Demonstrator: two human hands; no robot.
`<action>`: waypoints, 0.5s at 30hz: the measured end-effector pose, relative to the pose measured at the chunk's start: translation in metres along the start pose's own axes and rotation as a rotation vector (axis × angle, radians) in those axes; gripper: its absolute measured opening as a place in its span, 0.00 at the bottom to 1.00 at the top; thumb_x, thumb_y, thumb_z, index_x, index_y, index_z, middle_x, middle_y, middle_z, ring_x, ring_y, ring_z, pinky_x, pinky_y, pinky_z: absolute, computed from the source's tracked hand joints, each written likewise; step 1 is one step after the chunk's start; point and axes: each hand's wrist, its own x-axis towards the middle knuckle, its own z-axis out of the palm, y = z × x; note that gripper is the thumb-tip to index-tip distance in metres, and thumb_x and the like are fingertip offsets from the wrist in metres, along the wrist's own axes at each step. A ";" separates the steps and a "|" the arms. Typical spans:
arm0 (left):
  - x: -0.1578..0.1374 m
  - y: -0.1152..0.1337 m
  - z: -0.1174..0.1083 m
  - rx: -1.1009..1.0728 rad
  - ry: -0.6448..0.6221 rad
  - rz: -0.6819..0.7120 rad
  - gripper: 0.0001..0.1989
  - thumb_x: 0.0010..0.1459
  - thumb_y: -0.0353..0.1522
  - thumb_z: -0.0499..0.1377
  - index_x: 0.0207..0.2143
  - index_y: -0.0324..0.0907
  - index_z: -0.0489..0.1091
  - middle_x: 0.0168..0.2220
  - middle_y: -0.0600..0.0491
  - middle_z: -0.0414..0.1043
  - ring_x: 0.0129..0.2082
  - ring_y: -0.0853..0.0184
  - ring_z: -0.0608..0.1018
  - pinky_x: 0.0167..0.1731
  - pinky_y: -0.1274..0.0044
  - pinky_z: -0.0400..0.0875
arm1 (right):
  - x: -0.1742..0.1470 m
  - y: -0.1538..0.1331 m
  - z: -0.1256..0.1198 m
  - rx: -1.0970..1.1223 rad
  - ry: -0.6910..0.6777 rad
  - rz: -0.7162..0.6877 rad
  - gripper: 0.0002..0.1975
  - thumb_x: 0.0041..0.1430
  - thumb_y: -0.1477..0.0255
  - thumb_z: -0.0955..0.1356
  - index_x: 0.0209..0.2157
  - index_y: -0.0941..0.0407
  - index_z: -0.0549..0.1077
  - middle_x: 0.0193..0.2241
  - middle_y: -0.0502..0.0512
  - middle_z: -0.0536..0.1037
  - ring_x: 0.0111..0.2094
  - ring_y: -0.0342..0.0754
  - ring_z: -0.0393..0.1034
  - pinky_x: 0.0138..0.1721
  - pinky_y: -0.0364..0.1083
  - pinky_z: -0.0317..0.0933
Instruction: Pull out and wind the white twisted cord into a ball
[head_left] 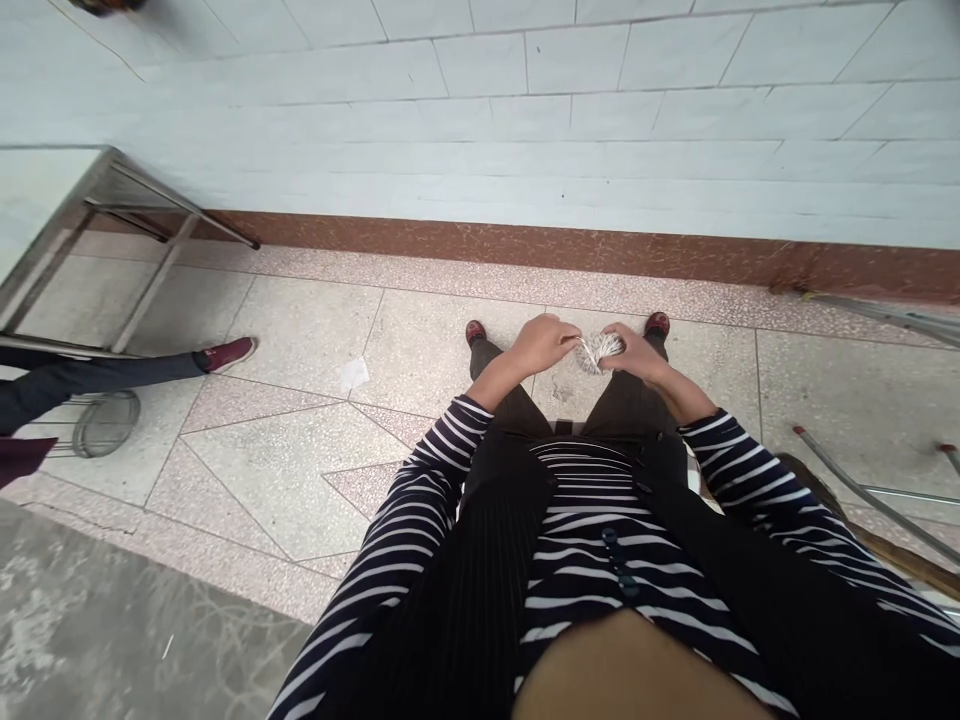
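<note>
A small bundle of whitish-grey cord (589, 358), looped into a compact skein, is held up between my two hands above my knees. My left hand (544, 343) pinches a strand at the bundle's left side, thumb and fingers pressed together. Around the right side of the bundle close the fingers of my right hand (634, 355). Some of the fingertips are hidden behind the cord. Both forearms reach forward in striped sleeves, and I am seated with my feet apart on the floor.
A metal-framed table (112, 200) stands at the left by the white tiled wall (525, 130). Another person's leg (127, 375) extends near a round wire stool (105, 422). White paper (355, 374) lies on the floor. Metal legs (870, 490) of furniture are at the right.
</note>
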 end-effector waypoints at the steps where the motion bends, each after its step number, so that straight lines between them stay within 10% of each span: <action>1: 0.003 -0.003 -0.003 0.033 0.007 0.022 0.12 0.70 0.36 0.61 0.34 0.42 0.81 0.33 0.50 0.81 0.39 0.60 0.78 0.48 0.70 0.66 | -0.008 0.000 0.005 0.085 -0.116 0.041 0.30 0.33 0.67 0.75 0.44 0.51 0.72 0.34 0.50 0.72 0.35 0.53 0.67 0.36 0.50 0.66; 7: 0.011 -0.019 0.014 -0.144 0.072 -0.053 0.15 0.71 0.35 0.57 0.33 0.40 0.80 0.35 0.50 0.82 0.39 0.62 0.78 0.44 0.73 0.67 | -0.041 -0.026 -0.003 0.543 -0.359 0.007 0.29 0.32 0.75 0.74 0.43 0.50 0.75 0.41 0.51 0.80 0.43 0.54 0.76 0.37 0.47 0.70; 12: -0.005 -0.022 0.047 -0.386 -0.070 -0.192 0.16 0.66 0.35 0.59 0.27 0.39 0.78 0.25 0.56 0.73 0.29 0.68 0.72 0.34 0.76 0.62 | -0.028 -0.061 -0.035 0.560 -0.012 -0.175 0.33 0.40 0.64 0.78 0.50 0.48 0.68 0.49 0.55 0.80 0.44 0.57 0.76 0.34 0.51 0.73; 15: -0.015 -0.011 0.050 -0.464 -0.182 -0.155 0.18 0.66 0.38 0.60 0.24 0.40 0.76 0.22 0.57 0.70 0.26 0.70 0.68 0.32 0.76 0.60 | -0.005 -0.061 -0.045 0.200 0.323 -0.238 0.33 0.43 0.59 0.78 0.49 0.48 0.63 0.51 0.58 0.76 0.47 0.58 0.72 0.43 0.56 0.74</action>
